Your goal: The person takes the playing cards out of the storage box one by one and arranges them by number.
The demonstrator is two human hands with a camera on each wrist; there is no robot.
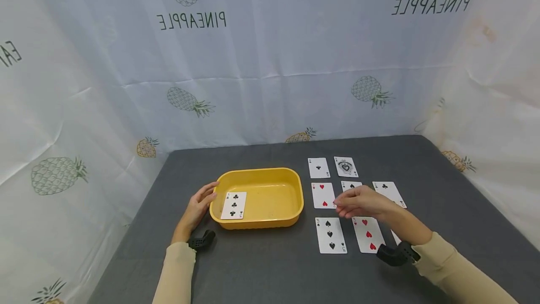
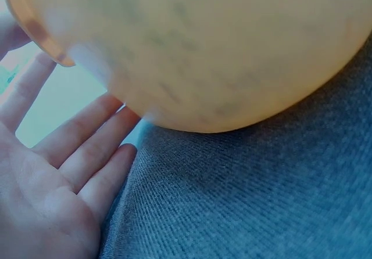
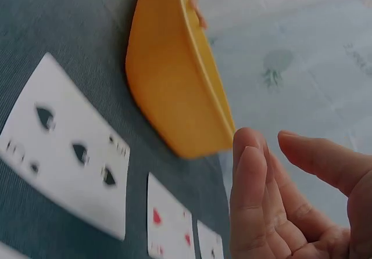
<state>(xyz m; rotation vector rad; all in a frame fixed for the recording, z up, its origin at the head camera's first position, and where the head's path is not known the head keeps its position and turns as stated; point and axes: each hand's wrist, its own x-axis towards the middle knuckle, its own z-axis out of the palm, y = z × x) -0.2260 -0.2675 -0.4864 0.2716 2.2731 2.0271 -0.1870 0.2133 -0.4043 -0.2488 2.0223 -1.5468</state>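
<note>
My left hand (image 1: 201, 205) rests against the left end of a yellow tray (image 1: 261, 223), its fingers fairly straight along the rim and wall. Inside the tray, at its left, a three of clubs card (image 1: 234, 205) lies face up. Over the cards on the right hovers my right hand (image 1: 363, 202), thumb and fingertips apart and nothing between them, as the right wrist view shows. Nearest below it are a two of hearts (image 1: 323, 195), a three of hearts (image 1: 368, 235) and a spade card (image 1: 350, 185), partly hidden by the hand. A three of spades (image 3: 72, 146) lies closer to me.
Farther back lie an ace of clubs (image 1: 318, 168) and an ace of spades (image 1: 346, 167). At the right are a club card (image 1: 389, 192) and another card mostly covered by my right forearm. All lie on a dark grey table (image 1: 261, 266) before a pineapple-print curtain (image 1: 270, 46).
</note>
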